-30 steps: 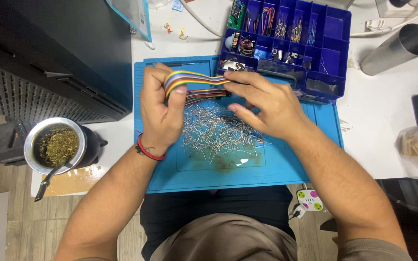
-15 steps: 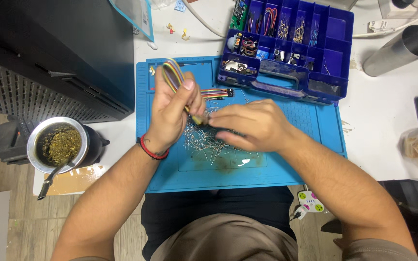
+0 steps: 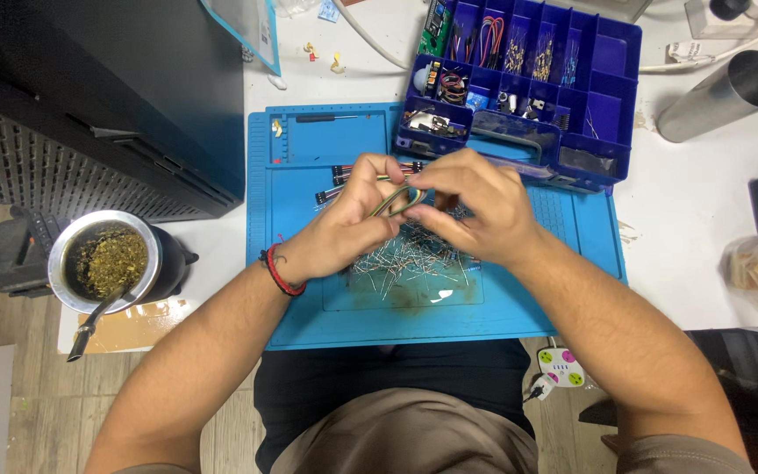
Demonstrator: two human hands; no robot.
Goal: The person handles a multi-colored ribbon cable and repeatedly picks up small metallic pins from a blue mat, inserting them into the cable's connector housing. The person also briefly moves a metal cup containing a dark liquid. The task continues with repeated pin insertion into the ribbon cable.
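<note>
Since the earlier frame, the wire ribbon [image 3: 394,198] has been folded into a tight loop. Left hand [image 3: 350,219] and right hand [image 3: 475,208] both pinch it, above the mat's [image 3: 309,298] centre, over loose pins [image 3: 410,263].

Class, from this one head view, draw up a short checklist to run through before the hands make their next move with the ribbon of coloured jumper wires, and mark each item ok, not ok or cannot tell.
1. Both hands on the ribbon of jumper wires: ok; left hand and right hand pinch it between them.
2. Ribbon bent into a loop: ok, it curves between the fingers.
3. Connector ends free of the hands: ok, they lie on the blue mat.
4. Pile of loose metal pins under the hands staying on the mat: ok.
5. Blue parts box open and close by: ok.
6. Wires undamaged: cannot tell.
</note>
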